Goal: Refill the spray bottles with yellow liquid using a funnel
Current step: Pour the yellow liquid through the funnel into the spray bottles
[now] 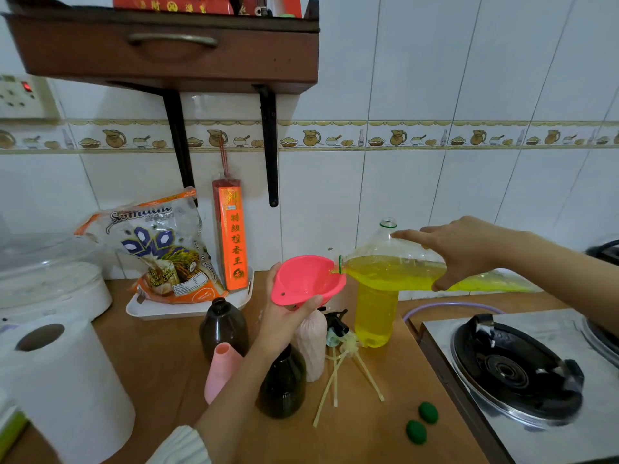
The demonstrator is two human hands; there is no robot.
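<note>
Big bottle (402, 272): clear plastic, lying nearly level in the air, yellow liquid pooled along its lower side and reaching the green-ringed neck, which sits right at the funnel's rim. Tipped any further it could surge and overshoot the bowl.
Right hand (469, 252): wrapped over the top of the big bottle's body, fingers curled down the far side, forefinger stretched toward the shoulder. The thin wall may buckle under that hold and push out a gush.
Second yellow bottle (373, 316): upright and uncapped on the surface, directly below the right hand's load; a dip of the poured bottle could knock it.
Pale pink spray bottle (313, 343): ribbed, standing just under the left hand; its mouth is hidden, so I cannot tell how well the spout is seated. If it sits loose, liquid runs down the outside.
Funnel (306, 279): bright pink, tilted toward the pouring neck, a thin stream just entering. It could flood if the narrow spout drains slower than the pour.
Left hand (288, 319): cupped beneath the funnel, thumb pressed on the near rim, fingers behind the bowl.
Spray heads (338, 326): off, lying beside the left hand with tubes splayed; a spill would reach them.
</note>
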